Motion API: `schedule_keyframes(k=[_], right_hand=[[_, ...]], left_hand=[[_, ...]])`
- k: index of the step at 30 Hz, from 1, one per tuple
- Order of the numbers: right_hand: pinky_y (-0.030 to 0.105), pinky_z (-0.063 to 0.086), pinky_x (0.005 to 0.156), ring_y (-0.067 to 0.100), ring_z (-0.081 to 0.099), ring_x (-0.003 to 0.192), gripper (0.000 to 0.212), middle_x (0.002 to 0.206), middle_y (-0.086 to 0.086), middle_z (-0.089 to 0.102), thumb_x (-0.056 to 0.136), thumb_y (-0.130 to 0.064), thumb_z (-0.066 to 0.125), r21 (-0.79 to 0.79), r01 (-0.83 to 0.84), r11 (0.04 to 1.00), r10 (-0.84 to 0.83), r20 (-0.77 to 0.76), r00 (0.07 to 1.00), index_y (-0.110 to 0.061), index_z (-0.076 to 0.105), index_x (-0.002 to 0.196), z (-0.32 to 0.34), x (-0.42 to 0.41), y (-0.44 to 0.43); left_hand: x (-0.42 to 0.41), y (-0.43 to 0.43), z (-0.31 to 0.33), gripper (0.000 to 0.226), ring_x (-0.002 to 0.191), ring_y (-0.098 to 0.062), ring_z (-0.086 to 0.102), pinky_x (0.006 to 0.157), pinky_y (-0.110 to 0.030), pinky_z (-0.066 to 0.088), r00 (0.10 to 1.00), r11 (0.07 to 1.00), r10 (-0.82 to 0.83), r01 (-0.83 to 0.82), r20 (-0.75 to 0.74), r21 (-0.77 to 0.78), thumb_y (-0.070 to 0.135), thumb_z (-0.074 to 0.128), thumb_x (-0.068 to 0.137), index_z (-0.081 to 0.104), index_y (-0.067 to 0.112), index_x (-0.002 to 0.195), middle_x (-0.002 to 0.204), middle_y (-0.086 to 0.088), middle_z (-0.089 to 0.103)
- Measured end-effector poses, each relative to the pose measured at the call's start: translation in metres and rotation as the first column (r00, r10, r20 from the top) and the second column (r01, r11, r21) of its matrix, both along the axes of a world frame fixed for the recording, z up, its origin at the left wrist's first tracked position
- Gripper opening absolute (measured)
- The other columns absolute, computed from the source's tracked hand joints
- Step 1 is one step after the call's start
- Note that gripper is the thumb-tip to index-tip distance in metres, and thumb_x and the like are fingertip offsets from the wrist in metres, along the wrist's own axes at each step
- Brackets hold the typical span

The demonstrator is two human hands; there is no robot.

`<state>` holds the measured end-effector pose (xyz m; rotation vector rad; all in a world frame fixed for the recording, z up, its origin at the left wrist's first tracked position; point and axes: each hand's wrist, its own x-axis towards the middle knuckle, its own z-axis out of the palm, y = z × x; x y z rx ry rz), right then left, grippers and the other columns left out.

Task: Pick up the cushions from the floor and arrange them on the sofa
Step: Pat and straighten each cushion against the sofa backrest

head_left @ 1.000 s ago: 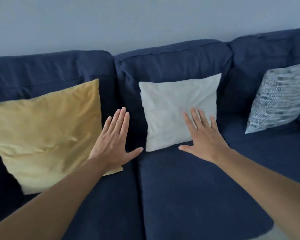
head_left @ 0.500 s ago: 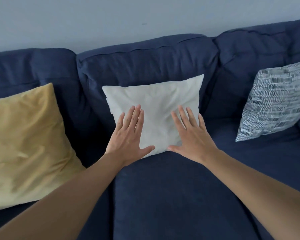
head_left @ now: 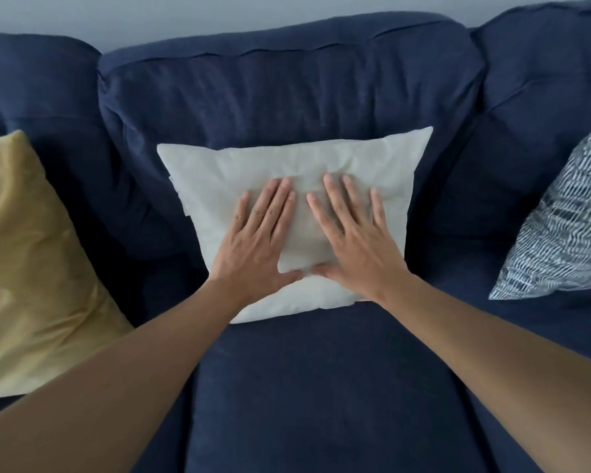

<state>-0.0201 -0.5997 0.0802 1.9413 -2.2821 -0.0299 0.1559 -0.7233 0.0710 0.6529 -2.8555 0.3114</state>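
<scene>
A white cushion leans against the middle backrest of the dark blue sofa. My left hand and my right hand lie flat on its front, palms down, fingers spread, thumbs nearly touching at its lower middle. Neither hand grips anything. A mustard yellow cushion leans on the left seat. A grey-and-white patterned cushion leans on the right seat.
The pale wall runs behind the sofa's backrest. The floor is out of view. Bare blue seat fabric stretches in front of the white cushion, between my forearms.
Both hands have moved from the air in front of the sofa onto the white cushion and closed in together. My view has shifted right and nearer, centring the white cushion.
</scene>
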Motion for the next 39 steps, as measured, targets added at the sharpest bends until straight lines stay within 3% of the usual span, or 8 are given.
schedule_keyframes(k=[4,12,17,23,29,34,36,39], right_hand=[[0.066,0.009,0.119,0.038,-0.006,0.155,0.134,0.17,0.013,-0.009,0.066,-0.072,0.073,0.034,-0.017,0.999,0.02,-0.07,0.997,-0.021,-0.005,0.162,-0.004,-0.033,-0.017],[0.067,0.004,0.119,0.04,-0.013,0.153,0.145,0.167,0.016,-0.021,0.061,-0.076,0.073,0.138,0.056,0.989,-0.04,-0.12,0.992,-0.022,-0.017,0.16,-0.002,-0.096,-0.019],[0.067,0.002,0.119,0.043,-0.009,0.153,0.147,0.167,0.016,-0.019,0.058,-0.073,0.077,0.176,0.099,0.979,-0.079,-0.119,0.99,-0.025,-0.017,0.159,0.006,-0.121,-0.011],[0.065,-0.001,0.12,0.047,-0.01,0.152,0.142,0.165,0.018,-0.024,0.066,-0.078,0.069,0.199,0.166,0.966,-0.135,-0.161,0.978,-0.023,-0.024,0.157,0.017,-0.137,0.001],[0.063,0.0,0.12,0.046,-0.007,0.152,0.139,0.166,0.026,-0.009,0.071,-0.077,0.066,0.219,0.238,0.946,-0.201,-0.18,0.963,-0.022,-0.033,0.153,0.03,-0.147,0.026],[0.061,0.0,0.121,0.042,-0.006,0.154,0.135,0.167,0.023,-0.007,0.074,-0.075,0.064,0.23,0.235,0.944,-0.2,-0.164,0.966,-0.019,-0.031,0.152,0.049,-0.151,0.049],[0.06,0.001,0.121,0.038,-0.005,0.155,0.13,0.168,0.021,-0.004,0.077,-0.075,0.06,0.22,0.22,0.951,-0.19,-0.147,0.971,-0.016,-0.026,0.155,0.054,-0.155,0.059],[0.058,0.002,0.122,0.034,-0.003,0.156,0.12,0.169,0.018,-0.001,0.082,-0.077,0.047,0.2,0.184,0.962,-0.164,-0.114,0.98,-0.014,-0.021,0.157,0.057,-0.166,0.072]], left_hand=[[-0.001,-0.028,0.001,0.136,0.159,-0.03,0.001,0.126,-0.055,0.007,0.994,0.995,0.093,-0.092,0.051,-0.033,0.086,0.057,0.073,0.005,-0.001,0.162,0.172,-0.017,0.001],[0.015,-0.052,0.005,0.149,0.158,-0.034,-0.002,0.126,-0.057,0.005,0.975,0.98,0.198,-0.195,0.106,-0.034,0.094,0.055,0.063,-0.001,-0.002,0.162,0.171,-0.021,-0.002],[0.033,-0.061,0.014,0.152,0.158,-0.034,-0.002,0.124,-0.061,0.006,0.941,0.951,0.308,-0.305,0.138,-0.04,0.096,0.051,0.059,-0.002,-0.002,0.161,0.171,-0.021,-0.004],[0.052,-0.067,0.03,0.155,0.158,-0.033,-0.007,0.124,-0.062,0.006,0.894,0.907,0.418,-0.421,0.162,-0.015,0.097,0.054,0.056,-0.007,0.002,0.162,0.171,-0.019,-0.01],[0.073,-0.063,0.049,0.147,0.158,-0.03,-0.007,0.125,-0.058,0.005,0.875,0.891,0.446,-0.454,0.188,-0.002,0.098,0.042,0.062,-0.009,0.002,0.162,0.172,-0.014,-0.011],[0.08,-0.051,0.064,0.13,0.159,-0.03,-0.005,0.125,-0.056,0.005,0.898,0.916,0.394,-0.402,0.198,0.002,0.068,0.067,0.074,-0.003,0.002,0.162,0.172,-0.016,-0.008],[0.07,-0.04,0.069,0.118,0.159,-0.03,-0.004,0.125,-0.055,0.006,0.906,0.921,0.382,-0.39,0.184,0.009,0.061,0.056,0.077,0.0,0.002,0.162,0.171,-0.018,-0.005],[0.044,-0.02,0.075,0.111,0.158,-0.033,0.0,0.125,-0.057,0.01,0.913,0.926,0.369,-0.377,0.172,0.012,0.066,0.043,0.082,0.004,0.001,0.162,0.172,-0.017,-0.001]])
